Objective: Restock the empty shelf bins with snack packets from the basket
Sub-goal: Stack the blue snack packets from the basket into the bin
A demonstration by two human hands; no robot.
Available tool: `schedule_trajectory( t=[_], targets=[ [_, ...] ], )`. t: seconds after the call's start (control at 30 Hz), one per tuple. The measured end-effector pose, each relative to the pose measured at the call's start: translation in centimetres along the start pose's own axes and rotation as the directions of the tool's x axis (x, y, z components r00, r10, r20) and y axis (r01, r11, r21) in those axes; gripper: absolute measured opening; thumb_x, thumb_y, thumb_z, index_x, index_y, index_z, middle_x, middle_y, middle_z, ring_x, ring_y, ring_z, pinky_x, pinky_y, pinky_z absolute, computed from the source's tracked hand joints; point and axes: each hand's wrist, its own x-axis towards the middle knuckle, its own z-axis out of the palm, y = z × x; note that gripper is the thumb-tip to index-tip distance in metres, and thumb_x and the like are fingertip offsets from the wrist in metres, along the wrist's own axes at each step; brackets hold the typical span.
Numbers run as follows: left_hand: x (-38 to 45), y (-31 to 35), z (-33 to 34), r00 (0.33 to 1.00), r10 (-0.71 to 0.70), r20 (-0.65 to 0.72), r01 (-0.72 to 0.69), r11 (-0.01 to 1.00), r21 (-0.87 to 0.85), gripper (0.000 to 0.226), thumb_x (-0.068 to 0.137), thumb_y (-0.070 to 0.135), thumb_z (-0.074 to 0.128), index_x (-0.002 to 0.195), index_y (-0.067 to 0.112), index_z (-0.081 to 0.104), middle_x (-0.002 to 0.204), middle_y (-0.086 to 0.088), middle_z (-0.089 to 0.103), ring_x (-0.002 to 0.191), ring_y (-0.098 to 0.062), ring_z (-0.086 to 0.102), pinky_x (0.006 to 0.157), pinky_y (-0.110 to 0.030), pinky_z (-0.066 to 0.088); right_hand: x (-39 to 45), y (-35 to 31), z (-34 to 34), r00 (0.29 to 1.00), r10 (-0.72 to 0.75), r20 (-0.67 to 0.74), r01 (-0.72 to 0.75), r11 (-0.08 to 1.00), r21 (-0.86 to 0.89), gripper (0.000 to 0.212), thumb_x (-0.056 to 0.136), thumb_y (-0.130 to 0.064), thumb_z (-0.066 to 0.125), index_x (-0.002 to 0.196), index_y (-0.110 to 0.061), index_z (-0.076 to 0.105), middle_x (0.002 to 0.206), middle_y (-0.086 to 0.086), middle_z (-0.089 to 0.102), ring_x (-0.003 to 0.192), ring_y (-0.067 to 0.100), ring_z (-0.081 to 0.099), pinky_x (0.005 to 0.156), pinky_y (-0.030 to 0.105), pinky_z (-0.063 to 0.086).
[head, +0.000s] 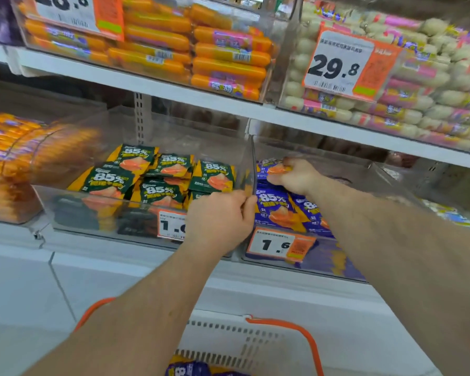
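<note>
My right hand reaches into the clear bin on the right and grips a purple snack packet above several other purple packets. My left hand grips the front corner where this bin meets the clear bin on the left, which holds green 85% packets. A white basket with orange handles sits below my arms, with purple packets showing at its bottom.
The shelf above carries bins of orange sausages and white-pink sausage packs with price tags. More orange sausage packs fill a bin at the left. A white chest surface runs under the shelf.
</note>
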Motion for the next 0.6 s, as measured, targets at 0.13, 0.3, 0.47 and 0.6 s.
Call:
schedule_trajectory(
  t=[0.13,0.3,0.47,0.6],
  targets=[
    [-0.1,0.0,0.1,0.998,0.033,-0.046,-0.033,0.999,0.001,0.038,0.092,0.04,0.047,0.059,0.021,0.049,0.049,0.0,0.054,0.042,-0.025,0.048,0.048,-0.018,0.008,1.2,1.1,1.4,1.0,-0.01,0.005,0.011,0.969,-0.248,0.076,0.078,-0.067,0.061,0.142,-0.03,0.044,0.146,0.006,0.045,0.138,0.034,0.031,0.113,0.047,0.029],
    [0.0,0.0,0.2,0.997,0.056,-0.054,-0.056,0.998,0.002,0.035,0.086,0.034,0.055,0.055,0.019,0.051,0.043,0.001,0.051,0.035,-0.026,0.047,0.048,-0.015,0.009,1.6,0.9,1.5,0.997,-0.004,0.072,0.024,0.962,-0.273,0.079,0.087,-0.061,0.056,0.151,-0.024,0.029,0.155,0.007,0.033,0.143,0.033,0.025,0.116,0.044,0.024],
    [-0.2,0.0,0.4,0.998,0.019,-0.058,-0.02,1.0,-0.014,0.038,0.094,0.039,0.043,0.063,0.019,0.052,0.056,-0.003,0.06,0.05,-0.031,0.057,0.049,-0.025,0.029,1.2,0.2,1.6,0.996,0.008,0.09,0.021,0.948,-0.318,0.073,0.093,-0.058,0.046,0.154,-0.026,0.02,0.159,0.01,0.024,0.145,0.036,0.018,0.117,0.044,0.017],
    [0.2,0.3,-0.3,0.996,-0.031,0.082,0.03,0.999,0.016,0.034,0.102,0.044,0.032,0.075,0.025,0.042,0.075,-0.002,0.063,0.068,-0.027,0.057,0.057,-0.03,0.032,0.3,0.1,1.7,1.0,0.012,0.028,-0.002,0.939,-0.344,0.062,0.095,-0.056,0.037,0.148,-0.023,0.034,0.153,0.012,0.036,0.141,0.035,0.027,0.111,0.045,0.02]
  ],
)
